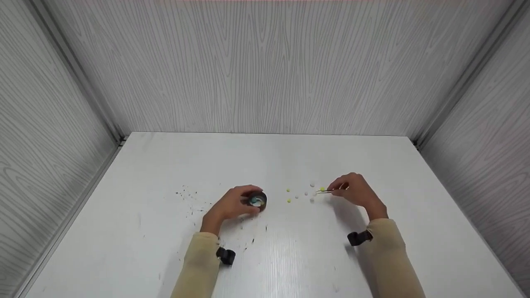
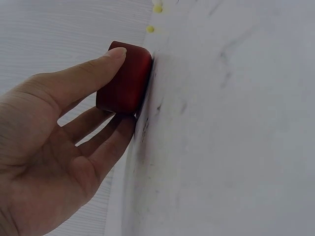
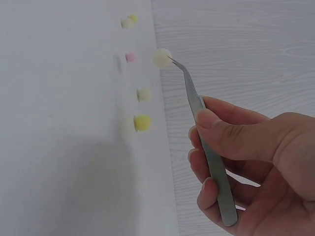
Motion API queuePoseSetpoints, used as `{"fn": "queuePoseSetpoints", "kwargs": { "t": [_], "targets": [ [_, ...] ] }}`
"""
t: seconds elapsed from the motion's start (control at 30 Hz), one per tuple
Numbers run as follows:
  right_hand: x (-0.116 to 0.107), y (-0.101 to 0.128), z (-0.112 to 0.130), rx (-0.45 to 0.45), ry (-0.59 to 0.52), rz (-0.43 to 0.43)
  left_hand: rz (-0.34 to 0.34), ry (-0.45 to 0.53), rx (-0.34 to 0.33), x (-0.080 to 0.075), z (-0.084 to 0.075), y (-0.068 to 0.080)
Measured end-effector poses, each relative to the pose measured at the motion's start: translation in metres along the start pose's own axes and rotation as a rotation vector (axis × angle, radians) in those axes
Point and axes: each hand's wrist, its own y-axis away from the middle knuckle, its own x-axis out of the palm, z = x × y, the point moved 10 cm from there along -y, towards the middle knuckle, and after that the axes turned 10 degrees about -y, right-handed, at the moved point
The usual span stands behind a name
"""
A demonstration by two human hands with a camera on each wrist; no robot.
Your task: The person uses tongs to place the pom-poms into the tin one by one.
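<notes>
The right hand is pinching tweezers that are gripping a pale pompom above the table, right of the small round container the left hand is steadying, apparently to receive it.

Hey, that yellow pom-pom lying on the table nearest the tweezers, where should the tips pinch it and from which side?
Likely across its middle, coming down from above with the tweezers. The yellow pom-pom is a small round ball resting free on the white table, apart from its neighbours, so both sides are open. The tips already hold a pale pom-pom, which would need releasing first.
</notes>
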Motion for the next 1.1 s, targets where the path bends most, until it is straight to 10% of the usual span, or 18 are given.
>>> {"fn": "queuePoseSetpoints", "kwargs": {
  "t": [1.1],
  "targets": [
    [0.030,-0.017,0.053,-0.087,-0.068,0.018,0.004,0.014,-0.007,-0.001,0.001,-0.001]
  ]
}}
